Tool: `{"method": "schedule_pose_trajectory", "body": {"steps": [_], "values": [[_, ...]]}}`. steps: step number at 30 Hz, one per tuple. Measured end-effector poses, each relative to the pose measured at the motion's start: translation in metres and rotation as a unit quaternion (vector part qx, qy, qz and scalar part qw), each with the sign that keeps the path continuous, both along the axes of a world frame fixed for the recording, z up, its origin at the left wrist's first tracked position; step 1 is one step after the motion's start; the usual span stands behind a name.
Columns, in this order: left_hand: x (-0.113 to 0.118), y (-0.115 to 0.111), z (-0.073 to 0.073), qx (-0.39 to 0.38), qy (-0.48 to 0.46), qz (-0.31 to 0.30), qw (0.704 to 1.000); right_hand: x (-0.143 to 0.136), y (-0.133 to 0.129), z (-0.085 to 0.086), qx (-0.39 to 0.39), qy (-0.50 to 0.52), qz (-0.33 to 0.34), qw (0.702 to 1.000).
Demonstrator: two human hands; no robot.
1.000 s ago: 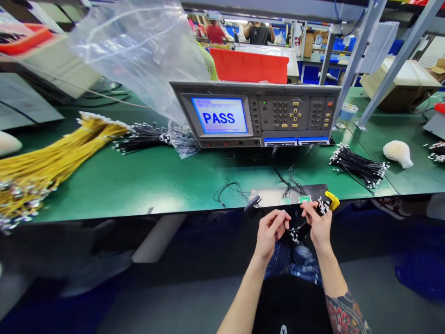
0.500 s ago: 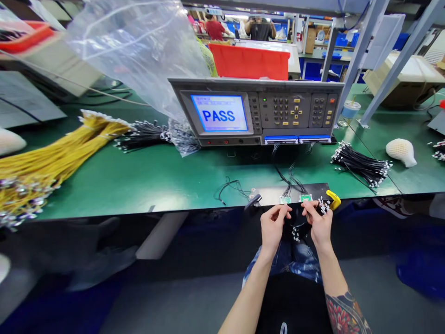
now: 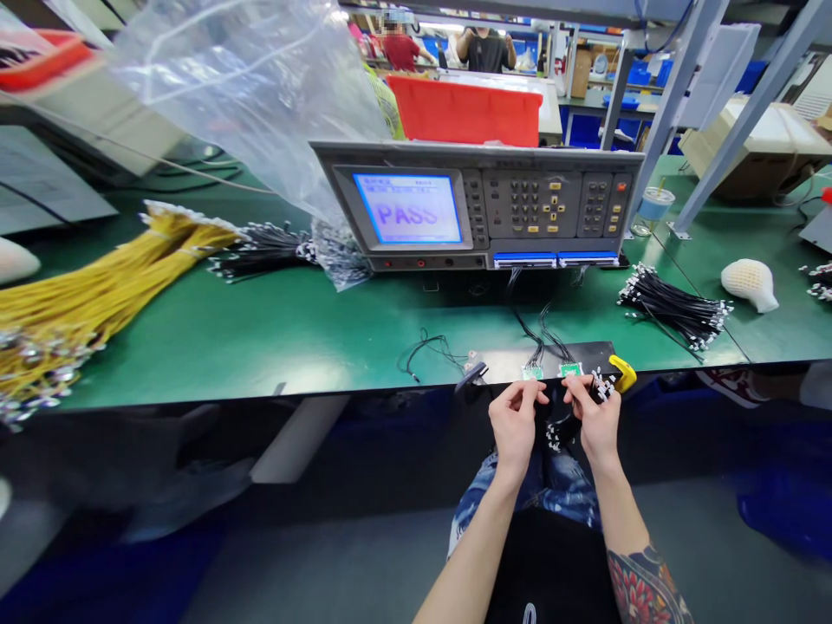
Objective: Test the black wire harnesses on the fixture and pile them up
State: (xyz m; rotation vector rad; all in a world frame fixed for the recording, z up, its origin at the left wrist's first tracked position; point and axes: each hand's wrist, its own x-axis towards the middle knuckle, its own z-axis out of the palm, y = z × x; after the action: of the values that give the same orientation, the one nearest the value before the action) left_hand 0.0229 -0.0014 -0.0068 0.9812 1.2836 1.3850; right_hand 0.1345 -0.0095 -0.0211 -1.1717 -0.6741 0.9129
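Observation:
My left hand is pinched just below a small green connector board; what its fingertips hold is hidden. A second green connector board lies right above my right hand, which is closed around a bundle of black cables. White connectors of that bundle stick out beside the knuckles, and more white ends hang between my hands. Dark wires run from both boards to a cable tester. Its screen shows a faded "PASS".
A yellow clip-like piece sits at the table edge. Black cables lie to the right, yellow cables to the left. A loose dark wire rests on the green tabletop. Behind the tester stands a red bin.
The "PASS" on the screen has gone from bold blue to pale. My hands stay nearly in place by the boards; the view has shifted slightly.

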Motion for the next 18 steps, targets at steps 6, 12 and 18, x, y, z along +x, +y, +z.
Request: {"method": "schedule_pose_trajectory", "body": {"steps": [6,12,18], "values": [[-0.015,0.004,0.0,0.005,0.018,-0.069,0.997,0.002,-0.001,0.003,-0.012,0.01,0.03,0.999],[-0.051,-0.01,0.002,0.027,0.066,-0.201,0.977,0.007,-0.008,0.014,-0.035,0.131,0.184,0.973],[-0.062,-0.036,0.023,0.13,0.14,-0.22,0.957,-0.009,-0.022,0.025,-0.014,0.218,0.145,0.965]]}}
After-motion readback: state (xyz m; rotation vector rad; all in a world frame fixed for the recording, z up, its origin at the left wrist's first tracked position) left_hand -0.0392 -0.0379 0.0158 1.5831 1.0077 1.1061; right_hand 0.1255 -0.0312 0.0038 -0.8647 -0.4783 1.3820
